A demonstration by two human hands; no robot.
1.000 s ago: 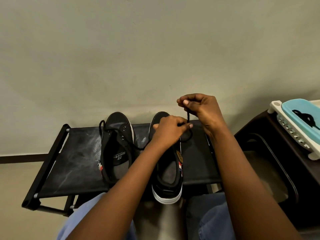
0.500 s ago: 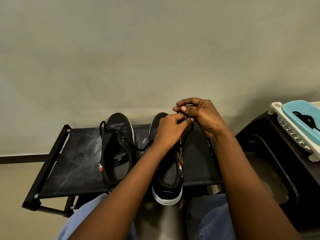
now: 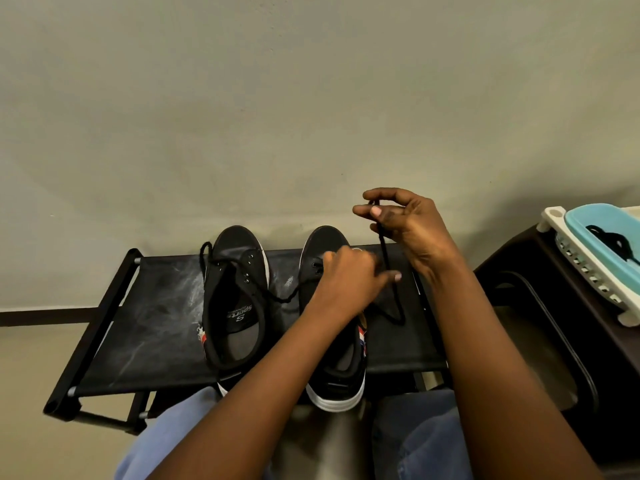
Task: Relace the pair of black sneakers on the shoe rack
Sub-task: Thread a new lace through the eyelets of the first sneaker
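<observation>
Two sneakers on rack (image 3: 149, 323), centre frame, toes to wall: shoe A (image 3: 239, 299) sitting left, shoe B (image 3: 332, 386) right. Right hand (image 3: 408, 230) is pinching lace (image 3: 384, 258) end between thumb and forefinger, holding it above B's toe; lace is looping down beside B. Left hand (image 3: 349, 278) is resting on B's eyelets, fingers curled, can't tell if gripping anything.
</observation>
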